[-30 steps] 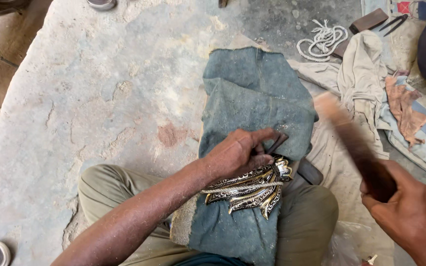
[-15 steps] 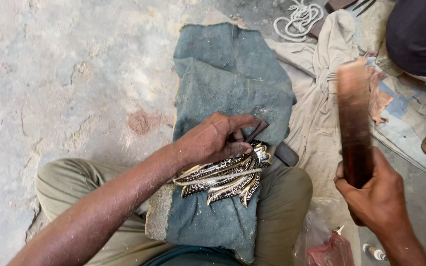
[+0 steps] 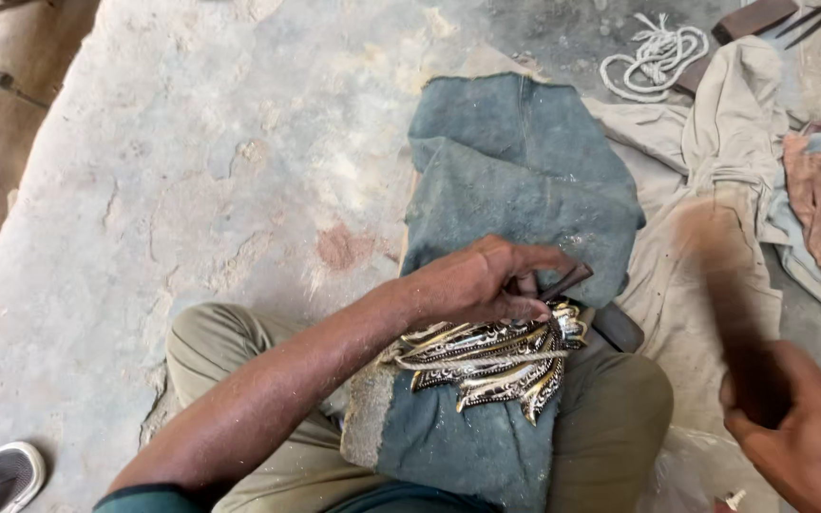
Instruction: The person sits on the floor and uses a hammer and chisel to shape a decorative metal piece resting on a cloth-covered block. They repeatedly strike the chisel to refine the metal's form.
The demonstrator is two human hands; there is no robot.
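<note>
Left hand (image 3: 486,285) pinching dark tool over metal pieces (image 3: 491,361), right hand (image 3: 805,437) gripping blurred block (image 3: 724,294), rope (image 3: 653,52) beyond

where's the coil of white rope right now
The white rope lies on the concrete floor at the head view's top right, just beyond the beige cloth.

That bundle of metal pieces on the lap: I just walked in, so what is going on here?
A person sits on the concrete floor with a blue-grey cloth draped over one knee. The left hand presses a bundle of patterned black-and-gold metal pieces against the cloth and pinches a thin dark tool. The right hand grips a long dark flat tool, blurred in motion, off to the side.
</note>
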